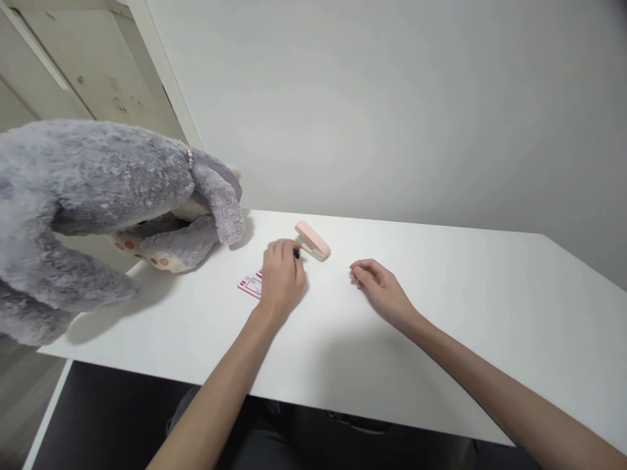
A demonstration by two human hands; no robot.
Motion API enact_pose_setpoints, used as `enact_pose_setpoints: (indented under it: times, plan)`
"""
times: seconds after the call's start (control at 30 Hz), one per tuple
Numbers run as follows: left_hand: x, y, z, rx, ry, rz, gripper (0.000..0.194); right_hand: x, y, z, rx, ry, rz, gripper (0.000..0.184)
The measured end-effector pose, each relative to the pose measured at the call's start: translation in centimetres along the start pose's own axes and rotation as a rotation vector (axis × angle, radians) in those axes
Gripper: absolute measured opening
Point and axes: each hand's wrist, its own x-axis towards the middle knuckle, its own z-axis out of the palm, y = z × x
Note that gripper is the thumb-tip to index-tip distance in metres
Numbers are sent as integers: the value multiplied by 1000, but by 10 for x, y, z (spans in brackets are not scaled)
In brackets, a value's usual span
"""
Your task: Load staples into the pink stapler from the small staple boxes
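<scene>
My left hand (pixel 283 277) is closed over the table with its fingers bent downward. A small black thing (pixel 296 253) shows between its thumb and fingers; most of it is hidden, so its kind is unclear. Just beyond the fingertips lies a pink and cream stapler (pixel 313 240), its two arms spread apart at one end. Partly under the left hand are flat white pieces with pinkish-red print (pixel 249 286), like small cards or packets. To the right, my right hand (pixel 379 286) rests near the tabletop, fingers curled in and thumb against them, with nothing visible in it.
A large grey plush toy (pixel 122 170) sits on the left part of the white table (pixel 441 365). A pale wall (pixel 372 104) runs along the table's back edge. Cabinet doors (pixel 93 59) stand at the far left.
</scene>
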Motion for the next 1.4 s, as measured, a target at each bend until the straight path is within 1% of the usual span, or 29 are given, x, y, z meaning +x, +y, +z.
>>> enact_pose_setpoints:
  times: [0.1, 0.17, 0.23, 0.3, 0.33, 0.53, 0.67, 1.07, 1.4]
  plan:
    - [-6, 9, 1, -91, -258, 229, 21, -2, -2, 2, -18, -19, -9, 34]
    - [-11, 17, 3, -121, -430, 342, 21, -4, -2, 3, -30, -39, -22, 32]
    - [-16, 23, 6, -126, -555, 373, 21, -5, -3, 3, -62, -65, -37, 31]
    - [-17, 27, 7, -124, -626, 362, 21, -7, -3, 3, -101, -87, -55, 28]
    - [-18, 28, 7, -124, -641, 354, 20, -7, -3, 3, -121, -96, -65, 27]
    - [-17, 27, 7, -148, -621, 352, 21, -10, -4, 4, -230, -131, -131, 23]
    - [-18, 28, 6, -130, -637, 340, 22, -11, -6, 5, -255, -142, -145, 22]
    - [-19, 27, 6, -117, -605, 361, 23, -10, -5, 5, -301, -171, -187, 19]
    - [-18, 26, 8, -91, -620, 363, 22, -9, -4, 5, -316, -183, -199, 18]
